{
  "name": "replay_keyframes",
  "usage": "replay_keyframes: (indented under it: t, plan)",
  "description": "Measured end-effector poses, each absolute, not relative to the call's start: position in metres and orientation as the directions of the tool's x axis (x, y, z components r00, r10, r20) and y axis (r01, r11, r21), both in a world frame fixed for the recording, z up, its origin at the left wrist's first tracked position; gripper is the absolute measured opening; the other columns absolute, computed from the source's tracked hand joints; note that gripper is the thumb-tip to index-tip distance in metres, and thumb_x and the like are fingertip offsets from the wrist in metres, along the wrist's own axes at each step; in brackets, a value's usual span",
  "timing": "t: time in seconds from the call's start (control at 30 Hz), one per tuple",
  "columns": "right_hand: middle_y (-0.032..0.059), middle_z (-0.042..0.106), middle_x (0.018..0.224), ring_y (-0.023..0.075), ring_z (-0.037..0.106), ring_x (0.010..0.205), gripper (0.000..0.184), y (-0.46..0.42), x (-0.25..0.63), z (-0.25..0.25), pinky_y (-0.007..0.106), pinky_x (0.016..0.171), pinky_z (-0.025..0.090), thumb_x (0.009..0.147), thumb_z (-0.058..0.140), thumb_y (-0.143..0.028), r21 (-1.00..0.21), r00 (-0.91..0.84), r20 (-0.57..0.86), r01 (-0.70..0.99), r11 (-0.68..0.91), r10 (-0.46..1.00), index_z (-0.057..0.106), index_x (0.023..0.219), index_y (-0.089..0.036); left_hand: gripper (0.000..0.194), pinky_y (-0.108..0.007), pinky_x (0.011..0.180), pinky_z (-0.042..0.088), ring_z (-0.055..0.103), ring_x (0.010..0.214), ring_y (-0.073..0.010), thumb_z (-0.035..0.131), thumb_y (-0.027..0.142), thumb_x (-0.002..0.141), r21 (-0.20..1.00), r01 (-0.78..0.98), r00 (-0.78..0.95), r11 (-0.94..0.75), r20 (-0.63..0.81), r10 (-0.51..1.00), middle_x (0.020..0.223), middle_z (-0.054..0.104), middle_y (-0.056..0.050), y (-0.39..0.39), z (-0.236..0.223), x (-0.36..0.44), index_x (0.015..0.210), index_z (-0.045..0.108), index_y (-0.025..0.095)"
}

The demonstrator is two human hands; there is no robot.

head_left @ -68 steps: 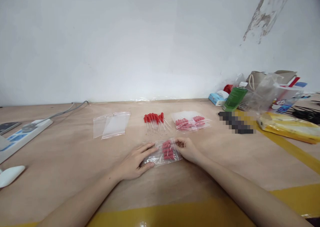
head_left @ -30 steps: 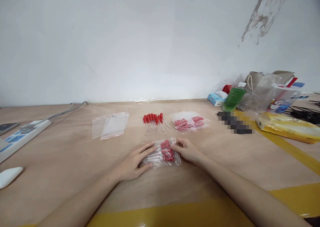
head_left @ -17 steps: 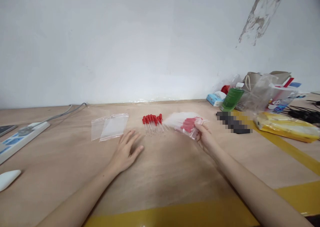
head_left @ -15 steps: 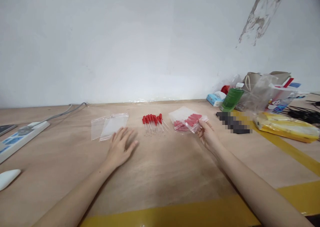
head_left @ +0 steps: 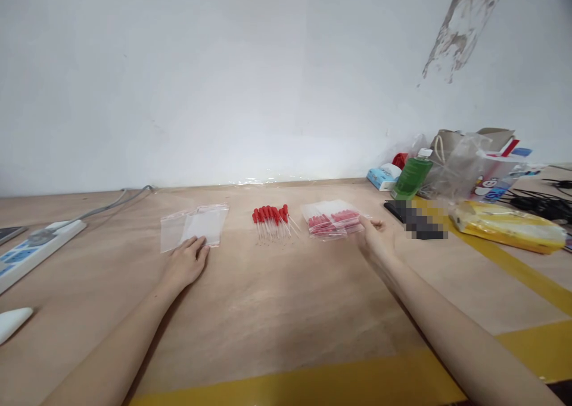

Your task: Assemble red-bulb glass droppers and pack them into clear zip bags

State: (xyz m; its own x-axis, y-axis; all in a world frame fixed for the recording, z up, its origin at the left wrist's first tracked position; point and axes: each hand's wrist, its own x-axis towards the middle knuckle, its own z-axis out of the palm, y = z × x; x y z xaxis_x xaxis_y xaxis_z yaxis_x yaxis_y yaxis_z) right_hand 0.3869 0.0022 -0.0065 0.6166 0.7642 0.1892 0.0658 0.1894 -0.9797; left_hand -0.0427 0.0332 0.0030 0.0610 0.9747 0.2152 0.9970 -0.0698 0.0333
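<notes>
Several clear zip bags (head_left: pixel 211 222) lie overlapped on the left of the table. My left hand (head_left: pixel 185 264) rests at their near edge, fingers lying on the plastic and no bag lifted. Between my hands is a small row of red-handled pieces (head_left: pixel 271 214) with thin pale metal shafts pointing toward me; they look like small screwdrivers. On the right, zip bags filled with red-handled pieces (head_left: pixel 333 220) lie in a flat overlapping pile. My right hand (head_left: pixel 374 238) is at the pile's right edge, fingers apart and slightly blurred, gripping no bag that I can see.
A white power strip (head_left: pixel 58 239) with a grey cable lies at left, above a white rounded object (head_left: pixel 13 322). To the right are a dark, partly blurred object (head_left: pixel 409 218), a green bottle (head_left: pixel 412 176), a tissue pack (head_left: pixel 382 177), a yellow package (head_left: pixel 509 227) and black cables (head_left: pixel 543 202).
The filled bag that my right hand held tilted now lies flat on the pile, let go. My left hand has moved left and slightly down, onto the clear bags' near edge.
</notes>
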Motion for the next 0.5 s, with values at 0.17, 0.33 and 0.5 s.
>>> replay_keyframes:
  t: [0.17,0.33,0.5]
  plan:
    - [-0.0047,0.043,0.055,0.0098,0.042,0.05,0.016,-0.015,0.35,0.007,0.022,0.051,0.037,0.073,0.055,-0.034,-0.812,0.466,0.536,0.514,0.277,0.704,0.048,0.076,-0.02,0.043,-0.038,0.073,0.045,0.06,0.091,-0.0283,0.025,0.036,0.088,-0.087,0.994,0.09,-0.07,0.256,0.963,0.114,0.059,-0.006,0.027,0.009,-0.038,0.106,0.06,0.02]
    - [0.0074,0.063,0.085,0.0158,0.056,0.077,0.014,-0.002,0.303,0.017,0.026,0.07,0.041,0.074,0.047,-0.013,-0.571,-0.018,0.47,0.757,0.319,0.883,0.059,0.083,-0.016,0.038,-0.035,0.065,0.042,0.06,0.084,-0.0275,0.028,0.034,0.088,-0.142,0.989,0.068,-0.029,0.276,0.959,0.102,0.065,-0.006,0.027,0.007,-0.039,0.101,0.062,0.023]
    - [0.0175,0.064,0.089,0.0238,0.057,0.086,0.024,0.04,0.278,0.021,0.031,0.072,0.041,0.069,0.044,-0.003,-0.489,-0.009,0.296,0.858,0.159,0.955,0.061,0.086,-0.008,0.035,-0.032,0.065,0.04,0.059,0.086,-0.0244,0.029,0.028,0.089,-0.169,0.985,0.081,-0.021,0.358,0.93,0.103,0.063,-0.005,0.021,0.013,-0.031,0.102,0.061,0.023]
